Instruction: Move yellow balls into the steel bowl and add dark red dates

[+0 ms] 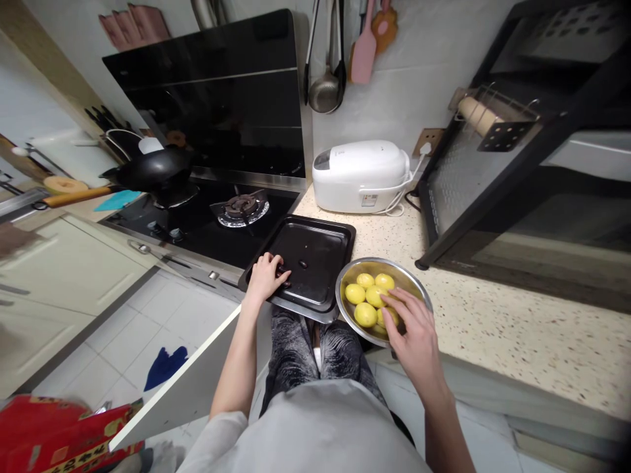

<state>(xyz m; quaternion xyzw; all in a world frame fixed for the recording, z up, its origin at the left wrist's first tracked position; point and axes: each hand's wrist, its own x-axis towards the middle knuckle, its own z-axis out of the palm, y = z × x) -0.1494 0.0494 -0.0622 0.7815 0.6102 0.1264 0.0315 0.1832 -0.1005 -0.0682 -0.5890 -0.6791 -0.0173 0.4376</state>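
My left hand [266, 277] is curled over the near left part of a black baking tray [320, 240]. Small dark oval pieces [286, 284] show at its thumb and fingertips; one appears held, though the grip is partly hidden. Another dark oval piece [302, 264] lies in the middle of the tray. To the right, a round metal bowl [348, 315] holds several smooth yellow balls [365, 315]. My right hand [411, 322] reaches over the bowl's right rim, its fingers apart and at the balls, partly covering the nearest right ones.
A white rice cooker [362, 176] stands behind the tray. At left is a gas hob [202, 226] with a black wok [152, 171], its handle pointing left. A dark rack [493, 197] stands on the right of the speckled counter [493, 315]. An open cabinet door [197, 374] juts out below.
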